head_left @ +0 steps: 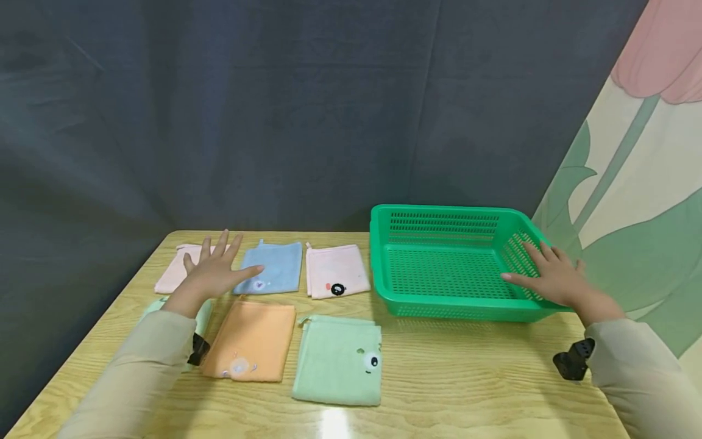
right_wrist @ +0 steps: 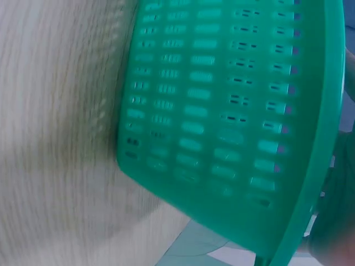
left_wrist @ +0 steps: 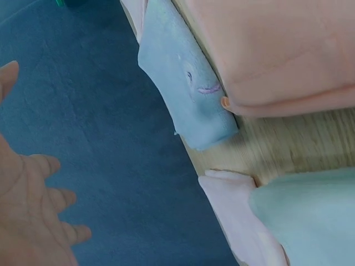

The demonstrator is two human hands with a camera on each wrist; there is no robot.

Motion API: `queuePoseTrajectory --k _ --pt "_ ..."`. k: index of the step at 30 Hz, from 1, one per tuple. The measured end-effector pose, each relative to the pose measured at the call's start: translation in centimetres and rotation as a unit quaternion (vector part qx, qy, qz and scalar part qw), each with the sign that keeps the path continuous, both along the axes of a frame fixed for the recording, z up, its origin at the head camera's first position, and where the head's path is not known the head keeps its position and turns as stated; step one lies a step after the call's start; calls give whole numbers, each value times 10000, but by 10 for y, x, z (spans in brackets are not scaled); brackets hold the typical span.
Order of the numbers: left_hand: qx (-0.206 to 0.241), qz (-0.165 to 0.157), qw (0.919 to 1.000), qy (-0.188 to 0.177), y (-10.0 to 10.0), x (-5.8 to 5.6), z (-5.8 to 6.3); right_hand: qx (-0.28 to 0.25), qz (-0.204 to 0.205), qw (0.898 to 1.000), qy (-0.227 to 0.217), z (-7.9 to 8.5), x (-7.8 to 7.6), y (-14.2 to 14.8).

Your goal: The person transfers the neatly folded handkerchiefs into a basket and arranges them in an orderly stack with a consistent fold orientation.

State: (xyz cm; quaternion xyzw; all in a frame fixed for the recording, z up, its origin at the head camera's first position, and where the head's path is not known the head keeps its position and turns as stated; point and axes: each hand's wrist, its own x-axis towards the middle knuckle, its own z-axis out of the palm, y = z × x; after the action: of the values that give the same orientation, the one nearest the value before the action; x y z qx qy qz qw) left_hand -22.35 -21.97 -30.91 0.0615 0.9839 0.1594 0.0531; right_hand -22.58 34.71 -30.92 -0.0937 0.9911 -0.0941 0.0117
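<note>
In the head view my left hand (head_left: 214, 273), fingers spread and straight, hovers over the back left of the table. Beneath and beside it lie a folded pink towel (head_left: 178, 271) and a folded blue towel (head_left: 282, 268). My sleeve partly hides a green towel (head_left: 204, 320). My right hand (head_left: 556, 281), also spread, is over the right end of a green plastic basket (head_left: 460, 310), holding nothing. To the basket's left is a pale pink towel (head_left: 337, 265) with a black eye patch. Nearer lie an orange towel (head_left: 258, 335) and a light green towel (head_left: 334, 366).
The wooden table (head_left: 450, 378) meets a dark curtain (head_left: 329, 122) at its back edge. A wall painted with a flower (head_left: 636, 152) rises on the right. Black wrist devices show at both cuffs.
</note>
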Motion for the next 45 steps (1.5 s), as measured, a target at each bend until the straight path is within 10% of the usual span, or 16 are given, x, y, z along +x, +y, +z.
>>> queuePoseTrajectory --k 45 --pt "100 436 9987 -261 -47 13 -16 -326 -316 9989 -102 -17 11 46"
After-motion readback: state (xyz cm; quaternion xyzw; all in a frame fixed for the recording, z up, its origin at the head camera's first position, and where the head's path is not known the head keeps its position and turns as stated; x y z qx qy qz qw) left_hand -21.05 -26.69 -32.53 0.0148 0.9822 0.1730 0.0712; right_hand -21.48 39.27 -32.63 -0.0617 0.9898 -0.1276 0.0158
